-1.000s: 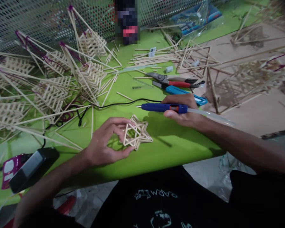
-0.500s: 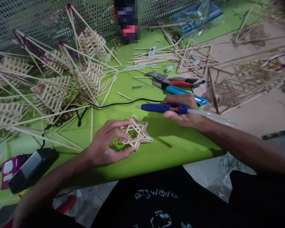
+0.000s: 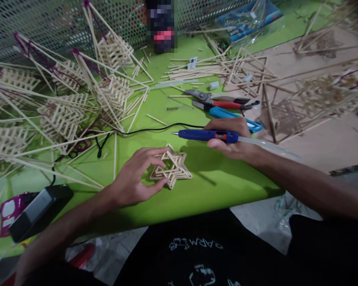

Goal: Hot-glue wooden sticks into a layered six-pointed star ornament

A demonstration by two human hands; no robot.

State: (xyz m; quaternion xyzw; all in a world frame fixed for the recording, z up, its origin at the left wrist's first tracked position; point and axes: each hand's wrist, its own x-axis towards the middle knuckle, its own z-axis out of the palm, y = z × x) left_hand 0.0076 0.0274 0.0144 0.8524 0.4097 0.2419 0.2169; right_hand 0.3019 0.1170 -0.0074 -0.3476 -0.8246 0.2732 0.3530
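The star (image 3: 176, 169) of pale wooden sticks lay on the near middle of the green table (image 3: 173, 202), several layers already stacked; it looked part-built, lower than the stacked frames (image 3: 115, 93) to the left, and bore none of their long slanting sticks or purple string (image 3: 25, 43); whether its topmost sticks were fixed could not be told. The left hand (image 3: 134, 174) curved in a loose C around the star's left side, thumb and fingertips touching it, though how firmly they pinched was unclear; the right hand (image 3: 238, 147) was closed around a smooth blue glue pen (image 3: 192, 135), its metal tip pointing left, just beyond the star and apart from it, a translucent glue stick (image 3: 265, 143) trailing rightward. The stacked frames had stepped, lattice-like sides; farther off lay loose sticks (image 3: 197, 72), straight and thin; red-handled shears (image 3: 226, 104) and a bright blue cutter (image 3: 226, 114) sat nearer the right hand.
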